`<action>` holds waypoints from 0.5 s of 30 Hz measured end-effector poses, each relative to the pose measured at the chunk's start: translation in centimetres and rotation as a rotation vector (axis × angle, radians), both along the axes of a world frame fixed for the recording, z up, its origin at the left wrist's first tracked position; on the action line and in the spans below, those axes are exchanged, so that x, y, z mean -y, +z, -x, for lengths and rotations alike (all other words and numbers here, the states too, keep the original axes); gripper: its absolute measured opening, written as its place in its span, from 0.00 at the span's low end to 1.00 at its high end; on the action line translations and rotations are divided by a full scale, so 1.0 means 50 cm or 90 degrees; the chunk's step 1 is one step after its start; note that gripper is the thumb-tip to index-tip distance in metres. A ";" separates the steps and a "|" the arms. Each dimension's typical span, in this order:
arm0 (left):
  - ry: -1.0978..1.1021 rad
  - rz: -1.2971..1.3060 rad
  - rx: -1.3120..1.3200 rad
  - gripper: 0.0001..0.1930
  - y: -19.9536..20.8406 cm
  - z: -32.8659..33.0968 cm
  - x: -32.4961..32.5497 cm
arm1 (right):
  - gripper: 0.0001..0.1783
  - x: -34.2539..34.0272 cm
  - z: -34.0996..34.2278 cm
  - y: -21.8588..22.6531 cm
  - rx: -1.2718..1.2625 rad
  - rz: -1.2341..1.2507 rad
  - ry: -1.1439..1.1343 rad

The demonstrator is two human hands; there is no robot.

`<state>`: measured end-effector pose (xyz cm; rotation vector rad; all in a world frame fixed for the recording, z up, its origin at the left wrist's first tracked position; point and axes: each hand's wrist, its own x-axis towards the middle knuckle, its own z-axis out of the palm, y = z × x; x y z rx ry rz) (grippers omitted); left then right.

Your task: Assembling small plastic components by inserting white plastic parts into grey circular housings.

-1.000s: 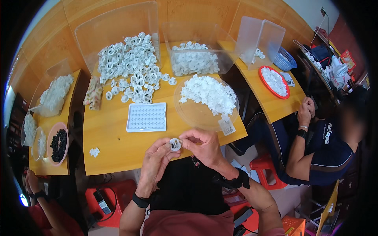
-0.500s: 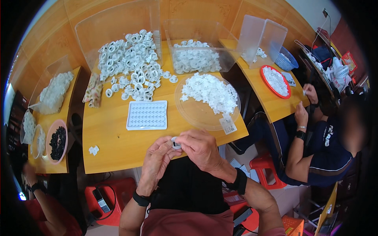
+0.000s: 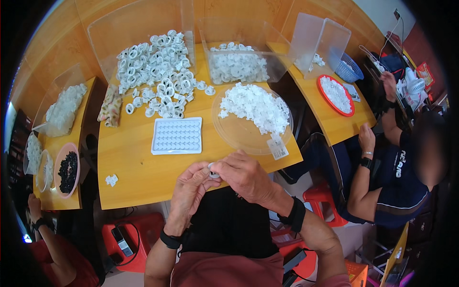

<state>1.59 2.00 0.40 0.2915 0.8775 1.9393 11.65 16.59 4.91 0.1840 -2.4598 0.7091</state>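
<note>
A: Where is the left hand (image 3: 189, 185), and what is in it?

B: At the near edge of the surface (image 3: 143, 191), pinching a small white ring (image 3: 213, 175) between thumb and fingers

A: And the right hand (image 3: 243, 173)?

B: Curled in against the ring from the other side, its fingers bent and partly covering it; the knuckles hide the fingertips, so one cannot tell whether they grip anything

A: What lies just beyond the hands?

B: A white tray (image 3: 176, 136) with rows of hollows, and behind it a heap (image 3: 158, 67) of white ring-shaped parts, lying partly in a clear bin (image 3: 138, 21). A patterned cloth (image 3: 110, 106) lies left of the heap

A: To the tray's right?

B: A round clear dish (image 3: 227, 129) with a pile (image 3: 258, 107) of small white pieces, and a card (image 3: 278, 148) at its near rim

A: And near the left corner?

B: A few white bits (image 3: 111, 180), well apart from the hands

A: Is anyone else there?

B: A co-worker (image 3: 382, 191) sits on the right, one hand raised, near a red dish (image 3: 321, 93) of white pieces; on the left, another person's arm (image 3: 55, 244) shows near a pink dish (image 3: 76, 177) of black parts
</note>
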 end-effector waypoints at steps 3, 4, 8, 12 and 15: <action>-0.009 -0.004 0.008 0.11 -0.001 0.002 0.000 | 0.09 -0.003 0.001 -0.002 -0.002 0.022 -0.001; -0.012 -0.004 0.006 0.11 -0.001 0.002 -0.001 | 0.09 -0.005 0.001 -0.004 -0.004 0.027 0.009; -0.015 0.008 0.004 0.11 0.004 0.001 -0.001 | 0.08 -0.012 0.003 -0.002 0.038 0.024 0.040; -0.011 0.014 -0.007 0.11 0.003 0.000 -0.003 | 0.06 -0.015 0.006 0.004 0.061 0.074 0.045; -0.008 0.017 -0.009 0.11 0.003 -0.001 -0.004 | 0.06 -0.019 0.007 -0.009 0.073 0.171 0.053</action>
